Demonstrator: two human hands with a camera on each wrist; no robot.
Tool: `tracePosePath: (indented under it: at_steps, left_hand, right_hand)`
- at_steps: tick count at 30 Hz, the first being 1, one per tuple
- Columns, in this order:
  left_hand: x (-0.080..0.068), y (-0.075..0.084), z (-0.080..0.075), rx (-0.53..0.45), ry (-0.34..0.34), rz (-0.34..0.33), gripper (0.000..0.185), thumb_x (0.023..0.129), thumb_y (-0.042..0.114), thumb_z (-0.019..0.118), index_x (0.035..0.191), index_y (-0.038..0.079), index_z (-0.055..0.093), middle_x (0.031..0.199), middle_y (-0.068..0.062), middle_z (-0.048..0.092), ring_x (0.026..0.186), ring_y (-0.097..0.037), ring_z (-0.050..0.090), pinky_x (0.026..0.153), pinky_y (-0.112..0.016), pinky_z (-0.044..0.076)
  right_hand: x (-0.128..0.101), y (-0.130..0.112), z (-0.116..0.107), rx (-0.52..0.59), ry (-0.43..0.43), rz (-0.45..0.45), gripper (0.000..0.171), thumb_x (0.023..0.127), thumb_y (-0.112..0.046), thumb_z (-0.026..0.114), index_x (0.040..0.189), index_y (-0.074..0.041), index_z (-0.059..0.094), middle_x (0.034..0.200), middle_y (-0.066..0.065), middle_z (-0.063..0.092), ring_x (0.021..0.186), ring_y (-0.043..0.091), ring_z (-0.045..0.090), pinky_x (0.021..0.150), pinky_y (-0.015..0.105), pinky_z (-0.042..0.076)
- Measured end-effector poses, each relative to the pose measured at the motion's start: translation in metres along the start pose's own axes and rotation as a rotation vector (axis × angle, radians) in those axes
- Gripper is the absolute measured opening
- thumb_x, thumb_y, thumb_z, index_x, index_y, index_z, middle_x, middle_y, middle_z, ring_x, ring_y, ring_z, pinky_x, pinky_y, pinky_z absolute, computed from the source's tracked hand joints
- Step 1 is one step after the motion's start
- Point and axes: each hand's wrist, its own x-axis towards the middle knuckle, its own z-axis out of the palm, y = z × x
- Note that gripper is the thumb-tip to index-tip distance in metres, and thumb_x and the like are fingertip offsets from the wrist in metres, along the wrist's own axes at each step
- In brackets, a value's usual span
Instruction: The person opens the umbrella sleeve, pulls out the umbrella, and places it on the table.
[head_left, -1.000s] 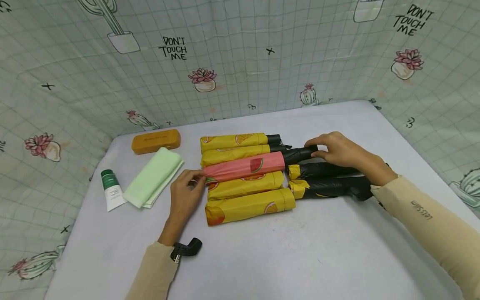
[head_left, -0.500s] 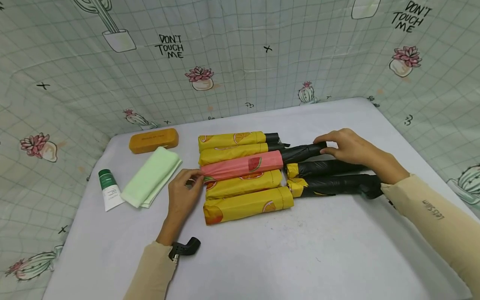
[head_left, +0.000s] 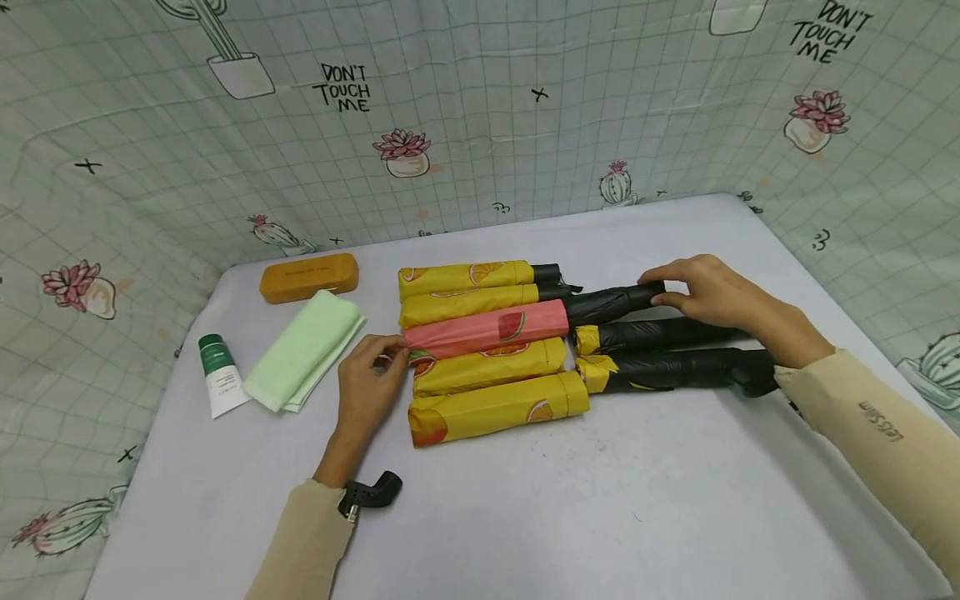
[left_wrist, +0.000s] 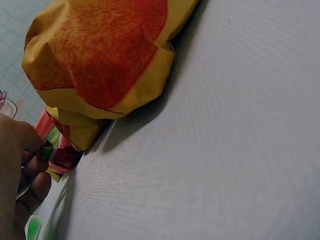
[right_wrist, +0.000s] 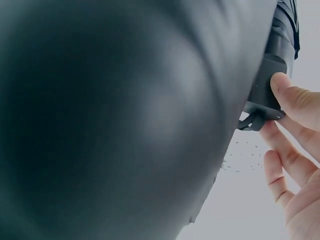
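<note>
In the head view, a pink watermelon-print umbrella sleeve (head_left: 487,329) lies in the middle of a row, and a black folding umbrella (head_left: 611,304) sticks out of its right end. My left hand (head_left: 367,375) pinches the sleeve's left end; the left wrist view shows thumb and finger on its watermelon-print tip (left_wrist: 56,150). At the right, my right hand (head_left: 708,287) holds the umbrella's handle (right_wrist: 270,82) between thumb and fingers, seen in the right wrist view with a short strap at its end. The part of the umbrella within the sleeve is hidden.
Yellow orange-print sleeves (head_left: 498,408) lie on both sides of the pink one. Two black umbrellas (head_left: 675,369) with yellow ends lie at the front right, partly under my right forearm. At the left are a green cloth (head_left: 303,350), a white-green tube (head_left: 223,379) and an orange case (head_left: 309,278).
My right hand has moved right with the umbrella, and more of its black length shows outside the pink sleeve. The left hand keeps its hold on the sleeve's end.
</note>
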Motion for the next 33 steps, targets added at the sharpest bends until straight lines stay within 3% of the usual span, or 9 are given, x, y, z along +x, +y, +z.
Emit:
tracePosePath:
  at_steps: [9, 13, 16, 23, 33]
  left_hand:
    - [0.001, 0.002, 0.001, 0.006, 0.0, -0.005, 0.009, 0.088, 0.003, 0.075, 0.098, 0.004, 0.075, 0.091, -0.006, 0.067, 0.079, -0.016, 0.063, 0.069, -0.016, 0.049]
    - [0.001, 0.001, 0.001, 0.011, 0.001, 0.0, 0.01, 0.088, 0.004, 0.076, 0.098, 0.004, 0.075, 0.091, -0.006, 0.067, 0.079, -0.016, 0.063, 0.069, -0.016, 0.049]
    - [0.001, 0.0, 0.0, 0.009, 0.006, 0.003, 0.01, 0.088, 0.003, 0.076, 0.097, 0.004, 0.075, 0.091, -0.006, 0.067, 0.078, -0.016, 0.063, 0.069, -0.016, 0.049]
    - [0.001, 0.0, -0.001, 0.011, -0.001, -0.006, 0.009, 0.089, 0.003, 0.075, 0.098, 0.004, 0.075, 0.091, -0.006, 0.067, 0.079, -0.016, 0.063, 0.069, -0.017, 0.05]
    - [0.0, -0.003, 0.0, -0.006, 0.0, 0.007, 0.009, 0.089, 0.003, 0.075, 0.098, 0.003, 0.074, 0.091, -0.007, 0.067, 0.079, -0.016, 0.063, 0.07, -0.015, 0.049]
  right_hand:
    - [-0.006, 0.006, -0.007, -0.029, 0.023, -0.009, 0.034, 0.087, -0.002, 0.077, 0.12, -0.002, 0.07, 0.113, 0.017, 0.071, 0.09, 0.026, 0.068, 0.078, 0.051, 0.055]
    - [-0.012, 0.011, -0.012, -0.054, 0.034, 0.007, 0.035, 0.086, -0.001, 0.077, 0.12, -0.003, 0.07, 0.112, 0.016, 0.072, 0.078, 0.019, 0.062, 0.071, 0.045, 0.053]
    - [-0.015, 0.012, -0.015, -0.055, 0.045, -0.008, 0.036, 0.084, 0.0, 0.078, 0.119, -0.004, 0.071, 0.111, 0.015, 0.072, 0.078, 0.019, 0.063, 0.07, 0.044, 0.053]
    - [-0.017, 0.013, -0.02, -0.062, 0.072, -0.077, 0.035, 0.082, 0.002, 0.079, 0.117, -0.002, 0.071, 0.109, 0.015, 0.073, 0.094, 0.031, 0.07, 0.077, 0.049, 0.056]
    - [-0.021, 0.016, -0.024, -0.083, 0.079, -0.029, 0.037, 0.081, 0.002, 0.08, 0.117, -0.005, 0.072, 0.109, 0.012, 0.073, 0.09, 0.023, 0.068, 0.075, 0.047, 0.054]
